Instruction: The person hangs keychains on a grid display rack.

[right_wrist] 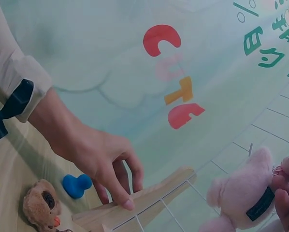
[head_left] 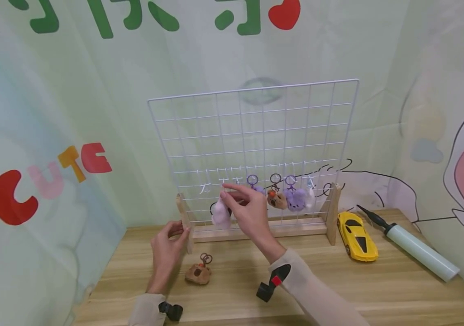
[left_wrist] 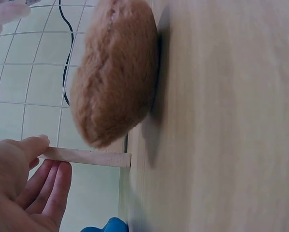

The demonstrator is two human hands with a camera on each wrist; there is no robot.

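Observation:
My right hand (head_left: 252, 213) pinches the small ring of a pink plush keychain (head_left: 221, 215) in front of the white wire grid rack (head_left: 256, 89), close to its left hooks. In the right wrist view the pink plush (right_wrist: 243, 188) shows a dark label, and the fingertips are at its ring. My left hand (head_left: 165, 246) grips the rack's left wooden leg (left_wrist: 86, 156) between thumb and fingers. On the table just right of the left hand lies a brown plush keychain (head_left: 198, 274) with a dark ring.
Several plush keychains hang on the rack's right half, including a brown one (head_left: 276, 199) and a purple one (head_left: 295, 199). Right of the rack are a yellow toy car (head_left: 357, 236) and a hand pump (head_left: 421, 251). A blue knob-like object (right_wrist: 77, 186) stands near the left leg.

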